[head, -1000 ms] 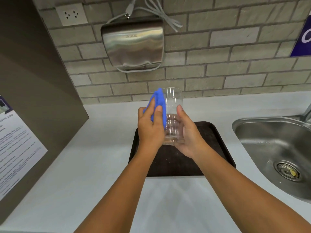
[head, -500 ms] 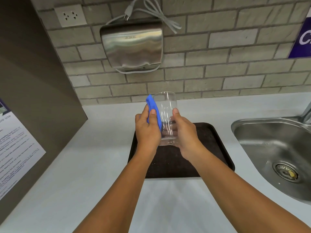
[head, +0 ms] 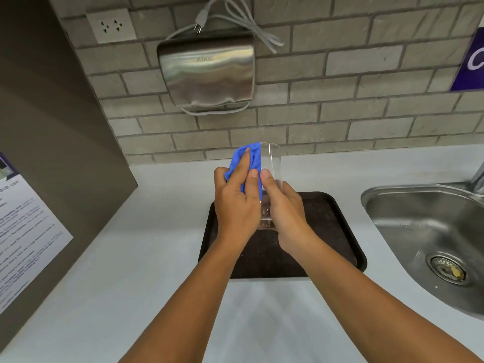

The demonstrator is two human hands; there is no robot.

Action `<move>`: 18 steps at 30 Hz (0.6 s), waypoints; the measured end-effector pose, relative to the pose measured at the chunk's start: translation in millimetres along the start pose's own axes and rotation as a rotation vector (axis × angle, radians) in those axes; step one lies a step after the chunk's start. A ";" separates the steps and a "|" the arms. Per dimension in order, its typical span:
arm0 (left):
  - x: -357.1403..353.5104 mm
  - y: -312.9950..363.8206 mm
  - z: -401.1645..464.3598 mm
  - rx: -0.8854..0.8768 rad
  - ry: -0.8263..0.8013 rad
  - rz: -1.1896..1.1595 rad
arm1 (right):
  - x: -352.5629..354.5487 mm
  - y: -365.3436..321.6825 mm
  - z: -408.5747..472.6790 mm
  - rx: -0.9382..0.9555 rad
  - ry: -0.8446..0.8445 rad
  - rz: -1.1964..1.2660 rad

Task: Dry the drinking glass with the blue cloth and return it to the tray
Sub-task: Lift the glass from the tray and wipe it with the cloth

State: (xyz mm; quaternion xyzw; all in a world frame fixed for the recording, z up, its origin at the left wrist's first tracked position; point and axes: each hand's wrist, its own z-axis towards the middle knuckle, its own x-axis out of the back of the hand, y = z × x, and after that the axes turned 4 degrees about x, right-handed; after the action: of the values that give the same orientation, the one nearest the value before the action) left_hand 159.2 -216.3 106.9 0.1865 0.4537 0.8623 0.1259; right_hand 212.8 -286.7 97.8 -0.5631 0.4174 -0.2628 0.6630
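A clear drinking glass (head: 272, 163) is held upright in the air above the dark brown tray (head: 330, 226) on the counter. My right hand (head: 284, 210) grips the glass around its lower half. My left hand (head: 237, 205) presses a blue cloth (head: 251, 159) against the left side of the glass, up to its rim. The base of the glass shows between my two hands; most of its lower wall is hidden by my fingers.
A steel sink (head: 429, 237) with a drain lies to the right. A brown panel with a printed notice (head: 23, 231) stands at the left. A steel hand dryer (head: 207, 72) and a wall socket (head: 111, 24) hang on the brick wall behind.
My left hand has slid the blue cloth around the glass's left side, spreading it wider near the rim. My right thumb has shifted toward the cloth. The glass stays above the tray.
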 end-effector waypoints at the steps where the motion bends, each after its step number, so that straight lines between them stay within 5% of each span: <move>1: 0.3 -2.4 3.2 0.054 -0.020 -0.057 | 1.0 0.0 -0.7 -0.009 -0.007 0.027; 6: 7.7 -15.4 15.2 0.568 -0.135 -0.331 | 4.4 -1.1 -1.8 -0.037 -0.088 0.099; 13: 3.0 -5.6 -8.2 -0.076 -0.071 0.005 | 3.9 -4.1 -1.6 -0.064 -0.087 0.103; 15: 4.1 -5.7 -6.6 -0.058 -0.075 -0.022 | 5.3 -6.3 -2.4 -0.058 -0.110 0.102; 18: 4.6 -11.1 4.4 0.260 -0.077 -0.197 | 7.8 -7.2 -3.1 -0.103 -0.139 0.144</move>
State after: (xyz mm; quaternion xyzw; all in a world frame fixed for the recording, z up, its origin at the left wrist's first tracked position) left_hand 157.6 -205.1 101.0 0.1887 0.5724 0.7721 0.2018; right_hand 215.1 -296.4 102.7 -0.5819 0.4228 -0.1530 0.6777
